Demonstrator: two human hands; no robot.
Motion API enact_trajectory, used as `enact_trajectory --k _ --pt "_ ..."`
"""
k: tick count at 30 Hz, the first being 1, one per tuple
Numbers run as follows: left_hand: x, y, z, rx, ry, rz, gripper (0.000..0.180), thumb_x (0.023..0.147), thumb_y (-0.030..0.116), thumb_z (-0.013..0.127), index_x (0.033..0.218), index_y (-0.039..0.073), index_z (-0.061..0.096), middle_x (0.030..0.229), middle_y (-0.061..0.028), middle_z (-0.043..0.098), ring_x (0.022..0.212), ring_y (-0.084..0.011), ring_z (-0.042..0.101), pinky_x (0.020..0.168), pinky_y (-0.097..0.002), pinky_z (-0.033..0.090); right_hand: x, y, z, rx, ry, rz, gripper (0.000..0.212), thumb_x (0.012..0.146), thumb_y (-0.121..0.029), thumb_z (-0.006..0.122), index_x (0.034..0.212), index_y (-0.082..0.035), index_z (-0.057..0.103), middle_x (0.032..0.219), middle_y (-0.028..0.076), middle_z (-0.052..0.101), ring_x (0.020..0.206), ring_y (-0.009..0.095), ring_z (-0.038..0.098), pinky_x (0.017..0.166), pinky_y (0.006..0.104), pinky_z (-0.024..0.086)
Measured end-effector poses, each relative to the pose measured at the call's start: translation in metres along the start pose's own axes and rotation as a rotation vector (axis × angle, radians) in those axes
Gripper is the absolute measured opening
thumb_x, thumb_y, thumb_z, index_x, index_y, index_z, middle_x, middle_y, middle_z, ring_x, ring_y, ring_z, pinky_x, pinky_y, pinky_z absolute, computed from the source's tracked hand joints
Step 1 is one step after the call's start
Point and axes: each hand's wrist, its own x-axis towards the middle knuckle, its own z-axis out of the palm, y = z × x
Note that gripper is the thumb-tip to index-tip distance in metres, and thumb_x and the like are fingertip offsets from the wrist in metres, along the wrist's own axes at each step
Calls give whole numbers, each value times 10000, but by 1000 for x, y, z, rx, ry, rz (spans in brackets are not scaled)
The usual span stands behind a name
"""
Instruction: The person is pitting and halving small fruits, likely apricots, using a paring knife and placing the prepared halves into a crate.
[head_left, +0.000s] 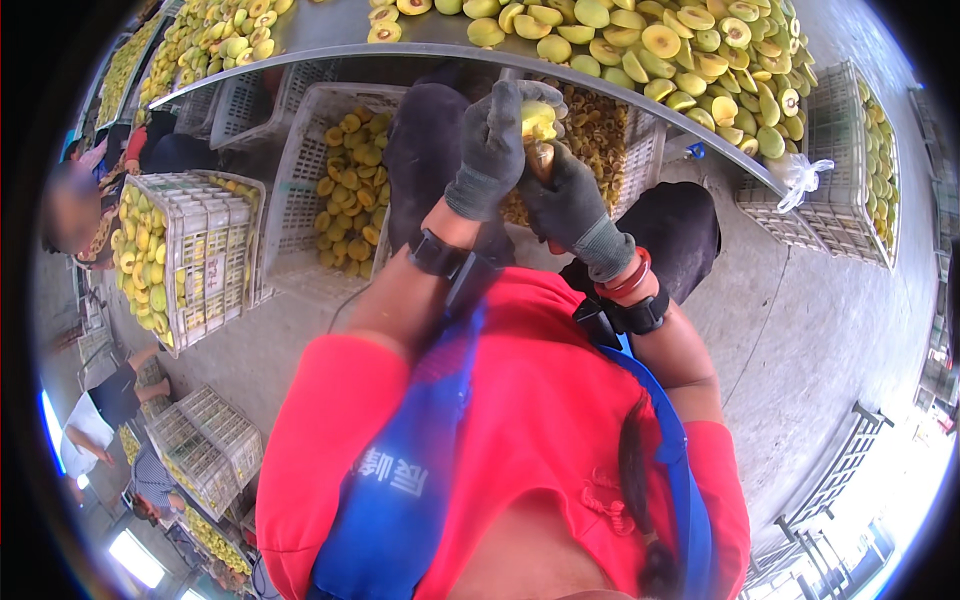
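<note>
Fingers [508, 105] of our left hand [488, 150], in a dark grey glove, are clamped on a yellow-green fruit piece [540, 120], held up in front of us near the metal table [400, 49]. Our gloved right hand [572, 205] comes in just below it, fingers closed around a short brownish thing [541, 160] that we cannot make out well enough to name; its upper end meets the fruit piece. Our dark-clothed left knee [428, 140] and right knee [685, 230] rise on either side of the hands. Below and beyond them, partly hidden by our right hand, we see brown scraps [590, 125] in a pale container. Left of our left knee, which covers part of it, a pale crate [292, 190] holds fruit halves. The table's edge crosses just beyond our hands, with many halves [690, 50] heaped on top. At its right corner hangs a clear plastic bag [800, 178], in front of another filled crate [842, 150]. Farther left we see a heaped crate [215, 270] and other people.
</note>
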Motion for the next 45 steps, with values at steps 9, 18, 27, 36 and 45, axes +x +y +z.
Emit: enact_trajectory --k 9,18,27,36,45 --pt "0 -12 -7 103 -34 228 534 955 453 368 980 -28 599 860 -120 647 718 -172 631 658 -286 519 -5 -23 -3 375 -128 172 180 878 -152 557 1012 -34 536 611 19 538 388 79 466 332 234 354" --pt "1 -11 -16 42 -128 162 549 953 460 374 953 -34 613 848 -108 654 765 -167 638 671 -272 526 -13 -38 -15 366 -422 331 218 938 -121 414 1080 -3 530 937 76 582 822 150 566 723 274 466" --pt "0 -18 -15 -1 -101 152 450 960 364 417 941 -37 621 861 -115 657 756 -168 637 691 -291 527 -8 -32 8 446 -17 292 153 852 -130 559 948 -13 535 559 3 501 390 91 459 350 241 338" --pt "1 -23 -22 8 -172 281 508 937 431 452 912 -44 633 872 -126 659 763 -177 644 689 -283 524 -9 -20 9 377 -41 218 145 860 -149 570 933 -28 538 559 -6 492 399 73 441 355 238 333" --pt "4 -17 -23 48 -207 265 398 942 305 468 879 -48 639 839 -121 662 737 -166 643 664 -268 513 -9 -20 10 348 -116 188 117 873 -143 564 919 -39 535 567 7 498 390 74 441 347 233 323"
